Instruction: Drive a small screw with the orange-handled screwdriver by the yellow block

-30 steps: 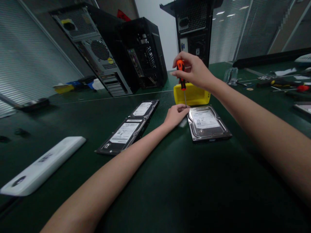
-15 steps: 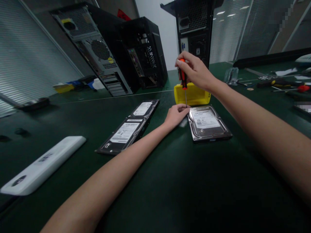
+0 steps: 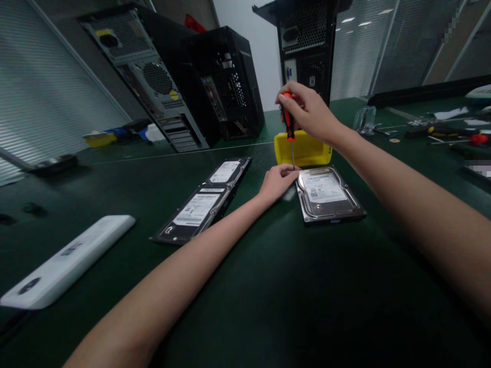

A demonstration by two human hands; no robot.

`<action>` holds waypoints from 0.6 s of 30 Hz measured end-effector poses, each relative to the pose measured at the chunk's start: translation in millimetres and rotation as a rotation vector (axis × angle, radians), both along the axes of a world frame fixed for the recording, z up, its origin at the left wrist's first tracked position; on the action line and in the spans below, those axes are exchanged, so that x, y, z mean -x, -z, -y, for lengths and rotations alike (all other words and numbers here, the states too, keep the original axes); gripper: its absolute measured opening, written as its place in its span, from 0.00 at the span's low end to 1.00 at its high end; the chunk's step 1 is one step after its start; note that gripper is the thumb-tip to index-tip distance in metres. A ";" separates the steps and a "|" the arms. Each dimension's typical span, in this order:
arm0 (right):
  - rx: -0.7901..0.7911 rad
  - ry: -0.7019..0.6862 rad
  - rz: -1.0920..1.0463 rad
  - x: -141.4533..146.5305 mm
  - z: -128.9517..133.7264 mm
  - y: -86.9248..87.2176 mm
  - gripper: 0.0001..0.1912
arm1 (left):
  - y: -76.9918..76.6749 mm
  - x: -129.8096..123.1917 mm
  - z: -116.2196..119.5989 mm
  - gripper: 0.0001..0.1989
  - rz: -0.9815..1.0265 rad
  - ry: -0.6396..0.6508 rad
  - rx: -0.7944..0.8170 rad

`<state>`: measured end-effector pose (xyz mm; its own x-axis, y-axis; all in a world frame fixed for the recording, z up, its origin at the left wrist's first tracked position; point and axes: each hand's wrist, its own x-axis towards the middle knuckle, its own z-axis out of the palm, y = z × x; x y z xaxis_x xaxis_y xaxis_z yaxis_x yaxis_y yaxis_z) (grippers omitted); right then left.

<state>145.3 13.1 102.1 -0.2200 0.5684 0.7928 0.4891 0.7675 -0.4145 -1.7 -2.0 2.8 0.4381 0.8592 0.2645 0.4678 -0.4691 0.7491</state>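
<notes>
My right hand is closed round the red and black handle of a screwdriver, whose shaft points down at the upper left corner of a hard drive. At that same corner are the fingertips of my left hand, pressed together beside the screwdriver's tip; what they hold, if anything, is hidden. The drive lies flat, label up, on the green table. Just behind it stands a yellow tray. Two more hard drives lie end to end left of my left hand.
Computer cases stand at the back left, with another behind the yellow tray. A white elongated device lies at the left. Pliers, a clear plastic piece and other tools are at the right.
</notes>
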 end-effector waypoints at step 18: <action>0.077 -0.047 -0.041 -0.3 -4.1 0.2 0.24 | 2.9 1.4 -2.8 0.15 0.019 0.015 -0.011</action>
<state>145.5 17.2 101.9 -0.2160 0.6177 0.7562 0.4345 0.7543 -0.4921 -3.1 0.8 -0.1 0.4457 0.8494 0.2826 0.4463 -0.4845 0.7524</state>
